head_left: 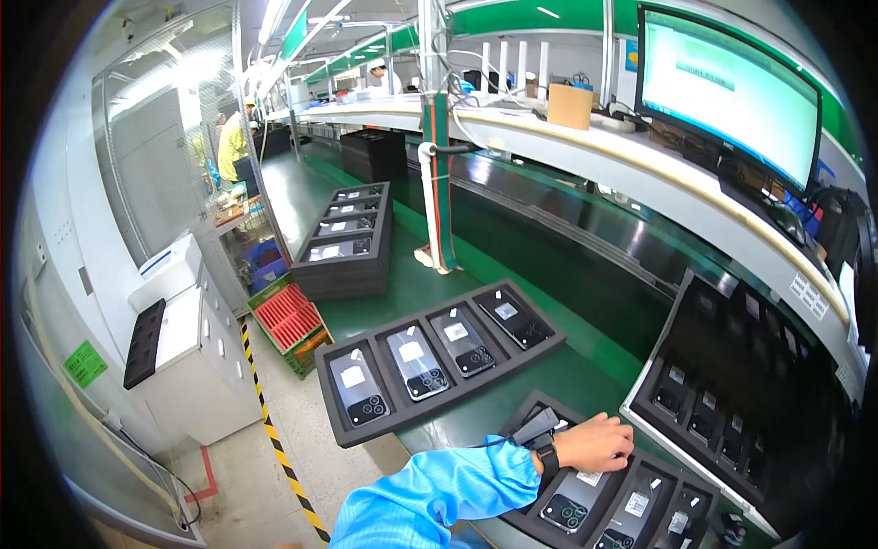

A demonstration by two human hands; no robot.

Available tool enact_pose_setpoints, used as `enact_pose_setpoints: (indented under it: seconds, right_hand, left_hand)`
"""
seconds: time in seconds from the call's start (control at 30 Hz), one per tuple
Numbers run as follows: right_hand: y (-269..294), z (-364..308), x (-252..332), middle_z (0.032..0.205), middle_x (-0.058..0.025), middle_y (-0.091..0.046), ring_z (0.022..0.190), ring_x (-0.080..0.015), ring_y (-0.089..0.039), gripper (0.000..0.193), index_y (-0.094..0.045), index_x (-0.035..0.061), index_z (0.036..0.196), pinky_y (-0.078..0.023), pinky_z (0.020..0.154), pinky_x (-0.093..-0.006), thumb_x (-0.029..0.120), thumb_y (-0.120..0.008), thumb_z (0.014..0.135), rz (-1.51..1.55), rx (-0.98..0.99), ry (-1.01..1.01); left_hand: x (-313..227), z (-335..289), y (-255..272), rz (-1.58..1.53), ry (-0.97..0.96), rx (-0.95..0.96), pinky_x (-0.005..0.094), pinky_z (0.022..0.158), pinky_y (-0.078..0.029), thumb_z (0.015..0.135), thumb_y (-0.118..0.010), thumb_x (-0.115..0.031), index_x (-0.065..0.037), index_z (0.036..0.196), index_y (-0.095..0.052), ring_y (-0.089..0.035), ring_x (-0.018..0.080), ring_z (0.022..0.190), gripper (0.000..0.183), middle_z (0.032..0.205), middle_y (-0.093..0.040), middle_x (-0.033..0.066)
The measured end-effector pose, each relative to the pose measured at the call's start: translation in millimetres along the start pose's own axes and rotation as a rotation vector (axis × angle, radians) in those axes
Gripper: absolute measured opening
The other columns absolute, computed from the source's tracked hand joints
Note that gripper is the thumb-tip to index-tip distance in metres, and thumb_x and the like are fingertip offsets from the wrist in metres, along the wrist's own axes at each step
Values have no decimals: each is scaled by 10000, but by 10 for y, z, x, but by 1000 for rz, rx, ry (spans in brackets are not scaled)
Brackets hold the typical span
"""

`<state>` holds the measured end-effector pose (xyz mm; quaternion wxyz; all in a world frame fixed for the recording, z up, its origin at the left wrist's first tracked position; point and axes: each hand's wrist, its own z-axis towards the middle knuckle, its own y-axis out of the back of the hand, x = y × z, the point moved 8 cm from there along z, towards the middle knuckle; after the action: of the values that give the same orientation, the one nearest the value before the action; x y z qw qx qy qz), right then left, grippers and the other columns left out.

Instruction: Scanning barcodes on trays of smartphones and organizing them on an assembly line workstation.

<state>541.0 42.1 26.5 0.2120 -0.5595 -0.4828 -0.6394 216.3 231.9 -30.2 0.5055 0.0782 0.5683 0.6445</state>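
lying on a glossy green tabletop [477, 409], a compartmented black foam tray [605, 494] sits partly beneath a shiny blue-sleeved left arm [439, 494] stretched rightward; its bare left hand [594, 444], fingers curled down, grip hidden, partly covers a dark-backed rectangular phone [573, 495].

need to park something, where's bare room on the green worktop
Green worktop shows bare between the stacked black trays and the middle smartphone tray; a narrower strip separates that tray from the near smartphone tray. It is crowded at right, where the left hand is over the near tray.
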Motion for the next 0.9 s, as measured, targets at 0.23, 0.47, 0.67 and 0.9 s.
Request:
enact_pose_setpoints:
  seconds: [0.23, 0.47, 0.67, 0.9]
  right_hand:
    - [720, 474, -759, 897, -87, -697, 592, -124, -586, 352, -668, -21, 1272, -442, 474, -238, 118, -720, 953, -181, -229, -150]
    - [733, 518, -741, 854, -73, -698, 559, -110, -571, 357, -671, -2, 1273, -427, 457, -227, 219, -714, 995, -144, -214, -98]
    - [818, 720, -1068, 747, -71, -687, 503, -103, -552, 370, -696, -81, 1094, -417, 446, -231, 275, -724, 998, -171, -199, -142]
    - [774, 610, -903, 749, -76, -692, 532, -111, -576, 367, -691, -75, 1100, -435, 465, -240, 276, -722, 996, -199, -224, -115]
  left_hand:
    - [42, 135, 87, -262, 76, -39, 448, 796, -463, 903, -660, -259, -55, 893, -571, -595, 347, 885, 223, 947, -599, 98]
    - [73, 118, 88, -269, 117, -32, 451, 824, -489, 881, -654, -203, -40, 911, -557, -627, 367, 942, 192, 973, -612, 106]
    - [74, 108, 108, -227, 139, -22, 434, 848, -491, 880, -664, -206, -47, 948, -575, -638, 354, 971, 195, 1007, -628, 93]
    - [90, 99, 83, -231, 154, -18, 441, 860, -483, 880, -667, -219, -57, 949, -579, -630, 343, 962, 197, 1009, -629, 89]
